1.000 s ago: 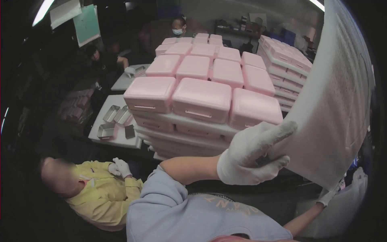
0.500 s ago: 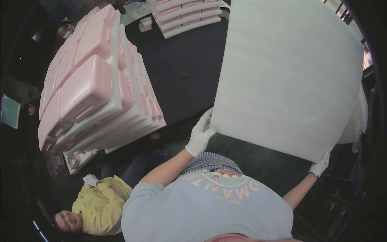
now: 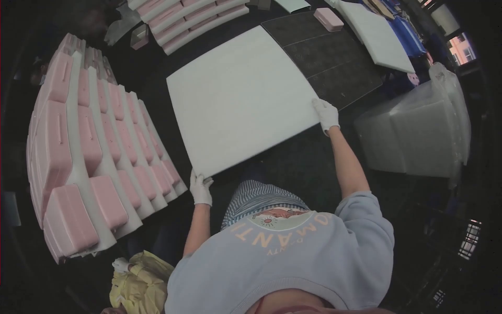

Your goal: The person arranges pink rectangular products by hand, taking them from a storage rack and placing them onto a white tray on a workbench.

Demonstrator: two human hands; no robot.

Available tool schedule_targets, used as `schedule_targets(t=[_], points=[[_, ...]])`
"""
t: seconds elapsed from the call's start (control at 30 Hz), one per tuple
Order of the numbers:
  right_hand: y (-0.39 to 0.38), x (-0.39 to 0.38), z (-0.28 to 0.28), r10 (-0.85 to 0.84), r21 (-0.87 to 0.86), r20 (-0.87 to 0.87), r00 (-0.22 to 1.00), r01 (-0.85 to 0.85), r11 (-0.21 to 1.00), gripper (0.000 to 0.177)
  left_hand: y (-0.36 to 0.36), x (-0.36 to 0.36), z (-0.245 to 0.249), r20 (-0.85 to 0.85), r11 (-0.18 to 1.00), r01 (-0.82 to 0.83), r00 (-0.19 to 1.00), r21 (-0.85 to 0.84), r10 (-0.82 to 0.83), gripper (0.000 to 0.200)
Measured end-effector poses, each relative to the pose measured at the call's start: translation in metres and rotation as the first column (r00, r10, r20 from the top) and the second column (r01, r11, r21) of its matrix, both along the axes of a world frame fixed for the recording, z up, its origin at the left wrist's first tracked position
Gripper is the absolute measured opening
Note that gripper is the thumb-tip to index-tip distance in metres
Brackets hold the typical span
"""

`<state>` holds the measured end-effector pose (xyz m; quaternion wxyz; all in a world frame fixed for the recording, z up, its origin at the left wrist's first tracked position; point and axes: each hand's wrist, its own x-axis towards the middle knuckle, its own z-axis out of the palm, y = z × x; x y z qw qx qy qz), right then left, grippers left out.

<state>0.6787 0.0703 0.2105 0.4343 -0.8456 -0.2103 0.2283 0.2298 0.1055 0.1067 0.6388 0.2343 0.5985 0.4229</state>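
A large white foam sheet spans the space between my hands, over the dark table. My left hand, in a white glove, grips its near left corner. At the near right corner, my gloved right hand is closed on the edge. The fingers under the sheet are partly hidden on both sides. To the left of the sheet rises a tall stack of pink cases, layered with white sheets between the rows.
Another stack of pink cases stands at the back. A single pink case sits on the dark table near a white board. Plastic-wrapped sheets stand at right. A person in yellow is at lower left.
The foam sheet has swung from the right to the left and lies lower over the table, both hands still on its near corners. My view has turned, showing more of the right side.
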Motion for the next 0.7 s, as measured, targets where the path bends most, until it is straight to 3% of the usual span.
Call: schedule_targets(t=[0.13,0.3,0.5,0.57,0.7], points=[[0.052,0.011,-0.036,0.125,-0.207,-0.113,0.986,-0.146,0.967,0.060,0.026,0.015,-0.019,-0.089,0.992,-0.059,0.995,-0.113,0.049,0.057],[0.093,0.012,-0.059,0.052,-0.342,-0.191,0.980,-0.116,0.932,0.054,0.050,0.030,-0.020,-0.235,0.967,-0.096,0.971,-0.237,0.039,0.058],[0.104,0.034,-0.069,0.111,-0.594,-0.008,0.994,-0.094,0.799,0.038,0.064,0.047,-0.002,-0.411,0.927,-0.090,0.909,-0.364,-0.073,0.059],[0.114,0.051,-0.039,0.136,-0.570,-0.043,0.990,-0.136,0.811,0.050,0.076,0.053,0.018,-0.655,0.908,-0.040,0.706,-0.417,-0.270,0.057],[0.160,0.150,0.003,0.079,-0.411,0.093,0.993,-0.034,0.911,0.068,0.098,0.062,0.022,-0.879,0.944,-0.011,0.368,-0.330,-0.303,0.061]])
